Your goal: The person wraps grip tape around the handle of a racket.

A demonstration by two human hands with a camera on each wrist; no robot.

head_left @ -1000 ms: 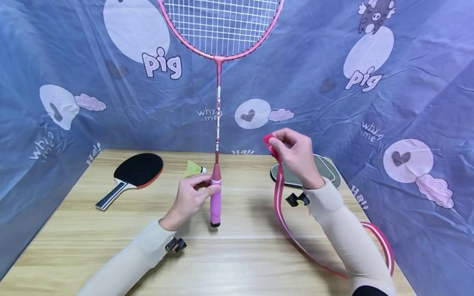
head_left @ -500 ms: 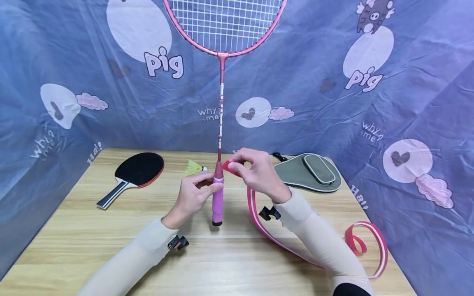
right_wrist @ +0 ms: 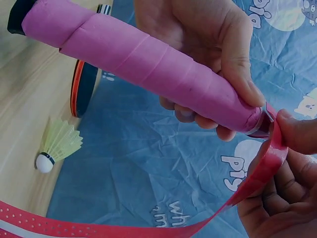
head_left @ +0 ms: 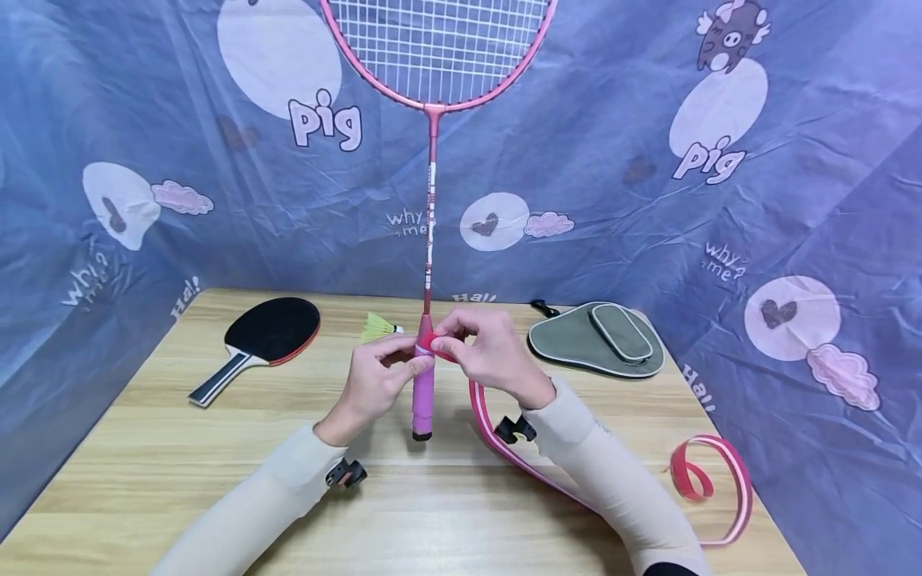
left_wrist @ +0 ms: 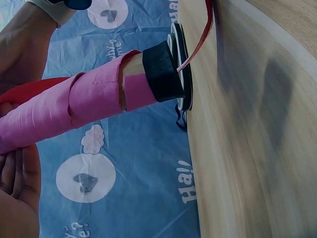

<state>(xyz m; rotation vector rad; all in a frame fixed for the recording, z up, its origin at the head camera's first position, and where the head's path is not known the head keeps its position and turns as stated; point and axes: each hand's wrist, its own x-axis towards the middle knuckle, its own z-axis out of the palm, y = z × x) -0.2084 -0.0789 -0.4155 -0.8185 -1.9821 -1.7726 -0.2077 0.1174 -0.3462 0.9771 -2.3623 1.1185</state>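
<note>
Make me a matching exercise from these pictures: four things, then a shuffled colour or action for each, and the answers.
1. Left hand
2. Right hand
3. Table tennis paddle
4. Shuttlecock

A. Yellow-green skirt
B. Pinches the red strip
C. Black face, red edge
D. Holds the purple racket handle

Pairs: 1-D, 2-B, 3-C, 4-A.

L forearm slants up & in from lower L, R forearm likewise from lower R, both in pale sleeves to the wrists; dark band at R sleeve's lower end. L grip & R grip, both bare, nearly meet, R a bit higher. L thumb opp. bent fingers in a pinch; R thumb pressed to bent index, other R fingers folded under.
</note>
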